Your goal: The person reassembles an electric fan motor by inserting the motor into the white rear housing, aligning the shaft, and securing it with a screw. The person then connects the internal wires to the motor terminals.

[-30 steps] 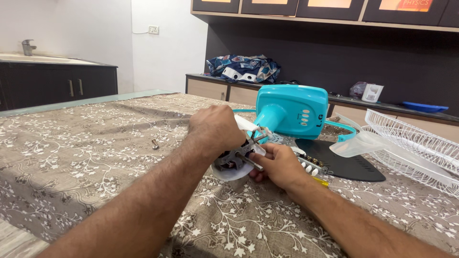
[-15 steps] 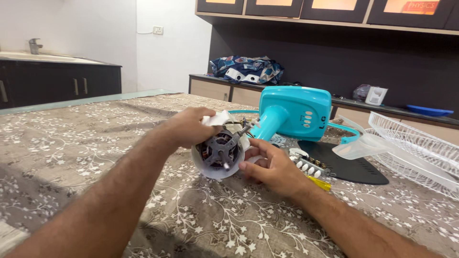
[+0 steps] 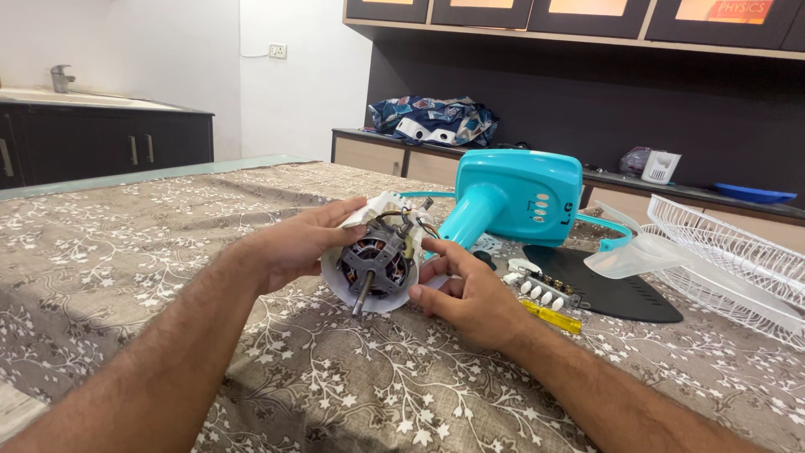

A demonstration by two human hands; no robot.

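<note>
I hold a fan motor (image 3: 377,262) in a white round housing between both hands, just above a table with a brown floral cloth (image 3: 126,243). Its copper windings, grey bracket and steel shaft face me, the shaft pointing down and towards me. My left hand (image 3: 293,243) grips the housing's left side and top. My right hand (image 3: 465,289) holds its right side, fingers against the rim. Coloured wires run from the motor's top towards the turquoise fan base (image 3: 516,197) behind it.
A yellow-handled screwdriver (image 3: 549,317), a white switch strip (image 3: 541,289) and a black plate (image 3: 612,294) lie right of my hands. A clear fan blade (image 3: 637,252) and white wire guard (image 3: 729,252) sit at the far right. A counter with bundled cloth (image 3: 432,122) runs behind.
The motor has been turned in my hands so its open face and shaft point towards me. My left hand slid from on top of it to its left side.
</note>
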